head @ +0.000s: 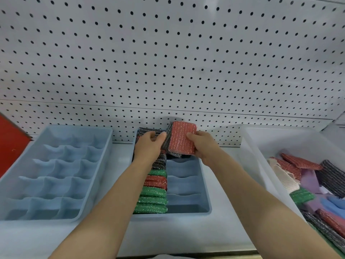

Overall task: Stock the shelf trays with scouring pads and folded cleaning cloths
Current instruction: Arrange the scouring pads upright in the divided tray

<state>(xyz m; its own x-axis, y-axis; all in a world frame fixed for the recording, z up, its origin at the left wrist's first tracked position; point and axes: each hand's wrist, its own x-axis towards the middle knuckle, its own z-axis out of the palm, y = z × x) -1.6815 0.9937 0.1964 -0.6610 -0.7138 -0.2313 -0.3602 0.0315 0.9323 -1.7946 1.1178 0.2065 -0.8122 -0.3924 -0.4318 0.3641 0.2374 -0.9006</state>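
Glittery, rough woven red scouring pad (182,140), sparkly green pads (152,200) of the same mesh, smooth matt blue plastic divider trays (46,174), translucent white plastic bin (250,146), matt painted perforated back panel (168,62)

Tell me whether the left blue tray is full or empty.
Empty. Every compartment of the left blue tray that shows is bare plastic, with no pads or cloths inside.

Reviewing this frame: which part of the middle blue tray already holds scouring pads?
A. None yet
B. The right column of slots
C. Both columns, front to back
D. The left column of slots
D: in the middle blue tray, green, red and dark scouring pads fill the left column, while the right column's front slots show bare blue dividers.
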